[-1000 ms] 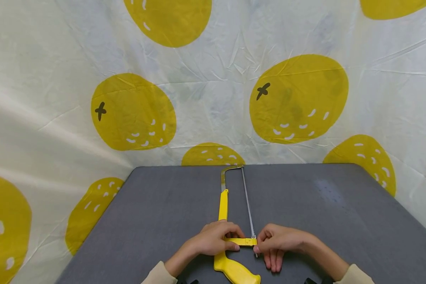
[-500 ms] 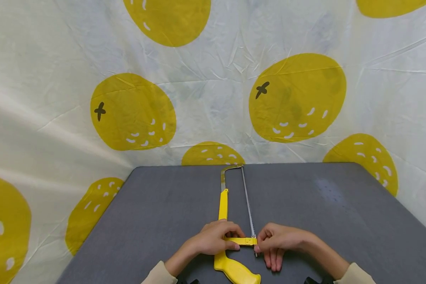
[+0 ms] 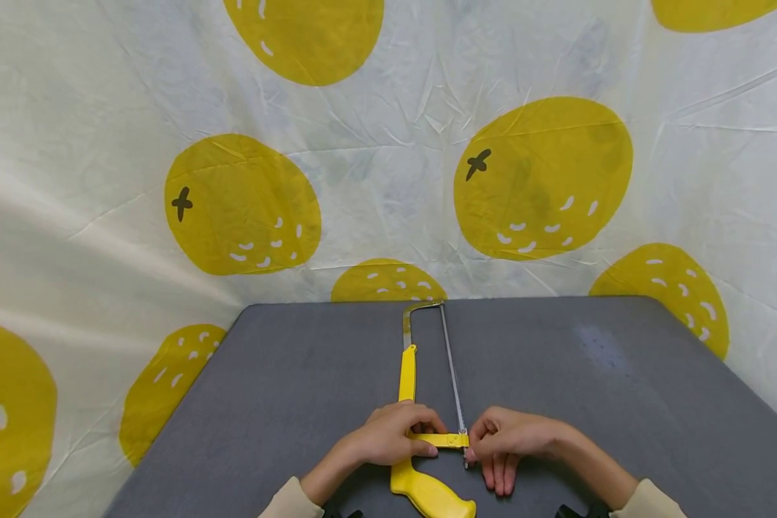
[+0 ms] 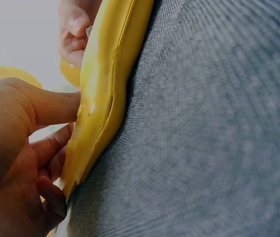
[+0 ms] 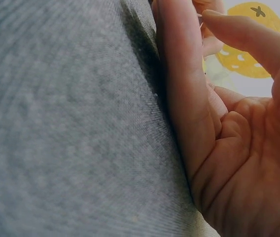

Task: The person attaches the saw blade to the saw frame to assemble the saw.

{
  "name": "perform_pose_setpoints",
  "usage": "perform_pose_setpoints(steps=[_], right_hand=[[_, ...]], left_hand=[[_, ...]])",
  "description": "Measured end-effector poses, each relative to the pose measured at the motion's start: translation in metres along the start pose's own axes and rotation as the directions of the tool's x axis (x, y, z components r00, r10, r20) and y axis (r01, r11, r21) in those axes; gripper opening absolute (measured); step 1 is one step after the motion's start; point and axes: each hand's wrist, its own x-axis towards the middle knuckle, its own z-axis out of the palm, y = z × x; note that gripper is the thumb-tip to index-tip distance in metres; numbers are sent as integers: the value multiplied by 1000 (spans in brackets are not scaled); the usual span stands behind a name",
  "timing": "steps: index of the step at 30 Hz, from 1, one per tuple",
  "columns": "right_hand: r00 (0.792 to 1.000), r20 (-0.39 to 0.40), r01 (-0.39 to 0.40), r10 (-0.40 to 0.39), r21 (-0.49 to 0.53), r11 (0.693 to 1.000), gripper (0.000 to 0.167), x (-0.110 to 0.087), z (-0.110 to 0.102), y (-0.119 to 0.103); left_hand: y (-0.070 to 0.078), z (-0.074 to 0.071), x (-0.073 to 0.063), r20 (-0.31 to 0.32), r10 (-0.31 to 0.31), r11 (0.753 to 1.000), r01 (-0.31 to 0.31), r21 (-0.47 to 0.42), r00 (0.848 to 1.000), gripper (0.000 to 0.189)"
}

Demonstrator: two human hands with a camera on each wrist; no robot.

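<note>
A hacksaw (image 3: 407, 378) with a yellow frame lies flat on the grey table. Its yellow handle (image 3: 432, 495) points toward me, and the thin blade (image 3: 452, 360) runs along its right side. My left hand (image 3: 395, 432) grips the frame just ahead of the handle, thumb and fingers on either side of the yellow crosspiece (image 3: 443, 440). At the near end of the blade, my right hand (image 3: 518, 435) pinches the small metal tensioning end between thumb and index finger, which partly hide it. The other right fingers (image 5: 184, 74) rest along the cloth.
The grey cloth-covered table (image 3: 311, 374) extends around the saw on both sides. A pale curtain (image 3: 388, 187) printed with yellow fruit hangs behind and beside it. The saw's far tip reaches the table's back edge.
The right fingertips and the metal end they pinch have shifted very slightly. The left hand and the hacksaw stay in place.
</note>
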Motion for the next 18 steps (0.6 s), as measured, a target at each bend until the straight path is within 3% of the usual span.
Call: perform_pose_setpoints(steps=[13, 18], right_hand=[[1000, 5, 2, -2, 8, 1000, 24, 0, -1, 1], [1000, 9, 8, -8, 8, 1000, 33, 0, -1, 1]], left_hand=[[1, -1, 1, -4, 7, 1000, -7, -10, 1000, 20], [0, -1, 1, -1, 12, 1000, -12, -10, 1000, 20]])
